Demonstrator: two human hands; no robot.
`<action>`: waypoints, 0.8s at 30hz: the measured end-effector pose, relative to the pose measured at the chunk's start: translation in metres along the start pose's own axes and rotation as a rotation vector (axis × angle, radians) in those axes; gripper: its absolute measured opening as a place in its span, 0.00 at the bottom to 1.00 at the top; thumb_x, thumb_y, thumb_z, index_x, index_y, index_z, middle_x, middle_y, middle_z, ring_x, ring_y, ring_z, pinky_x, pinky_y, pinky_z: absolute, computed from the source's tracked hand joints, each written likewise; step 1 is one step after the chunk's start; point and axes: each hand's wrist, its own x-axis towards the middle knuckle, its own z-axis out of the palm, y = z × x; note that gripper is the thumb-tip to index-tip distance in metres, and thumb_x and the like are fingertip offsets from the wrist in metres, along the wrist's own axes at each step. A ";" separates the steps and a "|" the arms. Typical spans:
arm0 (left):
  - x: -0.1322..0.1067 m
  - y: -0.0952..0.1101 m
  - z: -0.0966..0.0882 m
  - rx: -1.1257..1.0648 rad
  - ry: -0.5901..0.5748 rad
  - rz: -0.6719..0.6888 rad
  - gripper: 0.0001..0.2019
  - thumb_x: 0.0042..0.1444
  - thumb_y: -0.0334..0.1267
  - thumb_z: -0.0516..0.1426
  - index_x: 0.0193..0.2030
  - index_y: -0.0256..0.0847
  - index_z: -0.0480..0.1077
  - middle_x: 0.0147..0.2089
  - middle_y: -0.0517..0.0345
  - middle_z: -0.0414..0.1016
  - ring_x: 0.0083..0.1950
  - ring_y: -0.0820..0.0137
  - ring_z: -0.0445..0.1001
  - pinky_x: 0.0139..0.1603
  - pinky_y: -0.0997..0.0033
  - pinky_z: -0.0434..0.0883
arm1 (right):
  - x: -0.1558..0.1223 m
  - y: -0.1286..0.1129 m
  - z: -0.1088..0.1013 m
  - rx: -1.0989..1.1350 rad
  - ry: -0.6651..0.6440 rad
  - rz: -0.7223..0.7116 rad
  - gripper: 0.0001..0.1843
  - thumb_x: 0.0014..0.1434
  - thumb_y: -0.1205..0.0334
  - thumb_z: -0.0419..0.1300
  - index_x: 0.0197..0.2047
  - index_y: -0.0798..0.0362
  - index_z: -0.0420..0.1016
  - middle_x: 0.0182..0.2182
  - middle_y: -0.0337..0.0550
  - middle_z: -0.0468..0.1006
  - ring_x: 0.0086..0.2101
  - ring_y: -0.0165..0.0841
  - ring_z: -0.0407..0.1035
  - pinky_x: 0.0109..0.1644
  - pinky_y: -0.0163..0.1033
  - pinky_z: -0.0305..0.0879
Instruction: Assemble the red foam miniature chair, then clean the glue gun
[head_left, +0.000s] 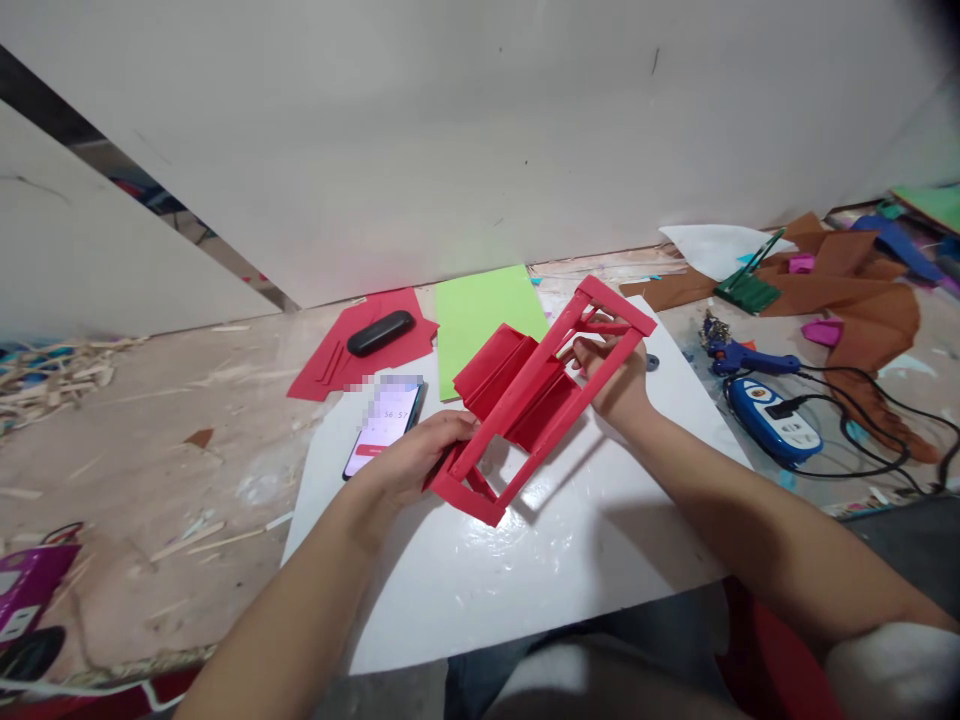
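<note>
A red frame-shaped model [536, 400] made of foam strips and folded sheets hangs tilted above a white board [525, 560]. My left hand [416, 455] grips its near lower end, fingers closed round the frame. My right hand [611, 365] holds the far upper end, fingers curled on a crossbar. Folded red panels sit inside the frame's middle.
A phone [384, 422] lies on the board's left corner. Behind it are red sheets [352, 350] with a black case [380, 332] and a green sheet [484, 315]. A blue glue gun [739, 355], a power strip [772, 420], cables and brown scraps [862, 300] fill the right.
</note>
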 end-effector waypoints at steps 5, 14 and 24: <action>-0.001 0.000 0.001 -0.044 0.012 -0.042 0.13 0.54 0.44 0.73 0.28 0.39 0.77 0.26 0.60 0.70 0.21 0.77 0.60 0.20 0.75 0.54 | 0.001 -0.006 -0.003 -0.026 -0.015 0.009 0.31 0.55 0.50 0.75 0.61 0.37 0.77 0.32 0.32 0.76 0.28 0.33 0.72 0.28 0.37 0.66; -0.007 0.006 0.008 -0.038 0.003 0.001 0.15 0.53 0.44 0.74 0.28 0.38 0.77 0.27 0.61 0.70 0.21 0.80 0.56 0.19 0.76 0.51 | -0.001 -0.021 -0.003 -0.005 -0.081 -0.061 0.30 0.56 0.54 0.75 0.60 0.39 0.76 0.50 0.41 0.91 0.31 0.32 0.79 0.34 0.39 0.78; -0.010 0.010 0.014 -0.049 0.029 0.008 0.12 0.50 0.41 0.74 0.28 0.39 0.77 0.28 0.60 0.72 0.21 0.80 0.55 0.19 0.75 0.57 | -0.003 -0.020 0.005 -0.037 -0.039 -0.093 0.30 0.58 0.37 0.76 0.58 0.34 0.75 0.44 0.38 0.85 0.29 0.35 0.71 0.33 0.45 0.72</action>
